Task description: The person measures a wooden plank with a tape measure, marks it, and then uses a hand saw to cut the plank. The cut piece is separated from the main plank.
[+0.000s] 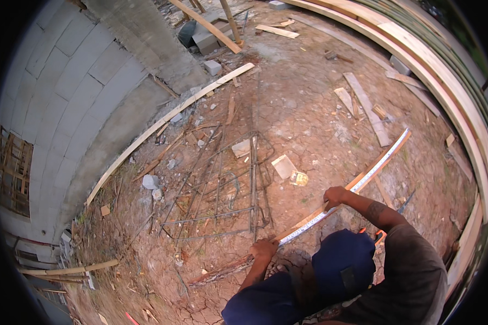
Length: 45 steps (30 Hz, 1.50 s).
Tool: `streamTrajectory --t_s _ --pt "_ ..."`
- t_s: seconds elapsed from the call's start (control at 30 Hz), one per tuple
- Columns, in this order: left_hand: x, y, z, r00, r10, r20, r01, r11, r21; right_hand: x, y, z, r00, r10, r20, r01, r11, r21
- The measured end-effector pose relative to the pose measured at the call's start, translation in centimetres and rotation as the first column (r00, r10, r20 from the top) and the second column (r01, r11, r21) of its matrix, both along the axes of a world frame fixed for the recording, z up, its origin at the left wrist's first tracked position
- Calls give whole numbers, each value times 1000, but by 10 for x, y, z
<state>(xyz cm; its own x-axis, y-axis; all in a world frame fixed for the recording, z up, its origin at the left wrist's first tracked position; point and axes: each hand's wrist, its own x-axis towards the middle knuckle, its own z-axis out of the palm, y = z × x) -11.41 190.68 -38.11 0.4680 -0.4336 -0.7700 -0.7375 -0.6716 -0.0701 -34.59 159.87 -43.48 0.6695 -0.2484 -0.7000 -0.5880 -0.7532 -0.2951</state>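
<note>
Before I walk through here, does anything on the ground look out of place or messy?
Yes. Bent metal rods lie crisscrossed on the dirt, looking tangled rather than stacked. To their right, by a pale flat scrap, sits a small yellow thing, perhaps litter; its bright colour stands out there.

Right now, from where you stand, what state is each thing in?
Tape measure: pulled out, stretched along the strip.
Wood strip: lying beneath the tape.
Co-worker's left hand: at the tape's near end.
Co-worker's right hand: on the strip.
Cap: worn.
Metal frame: lying on the ground.
Block wall: standing.
</note>
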Motion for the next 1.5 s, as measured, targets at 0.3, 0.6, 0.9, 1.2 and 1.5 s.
streamTrajectory --t_s 0.3,0.6,0.9,1.2,1.5 --pt "0 8 -11 997 -12 75 20 994 -107 -8 2 -8 999 -12 47 13 1000 -2" --pt "-1 4 -8 999 -5 37 7 999 -49 -10 0 -17 999 -19 38 19 1000 10" --pt "-1 5 -8 999 -1 49 5 997 -81 -11 -1 -16 997 -17 73 16 1000 9" --pt "0 4 -8 1000 -10 18 11 998 -61 -11 -4 -20 998 -10 60 9 1000 16" --pt "0 3 -6 1000 -12 12 12 999 -40 -10 -2 -16 998 -39 42 38 999 22"
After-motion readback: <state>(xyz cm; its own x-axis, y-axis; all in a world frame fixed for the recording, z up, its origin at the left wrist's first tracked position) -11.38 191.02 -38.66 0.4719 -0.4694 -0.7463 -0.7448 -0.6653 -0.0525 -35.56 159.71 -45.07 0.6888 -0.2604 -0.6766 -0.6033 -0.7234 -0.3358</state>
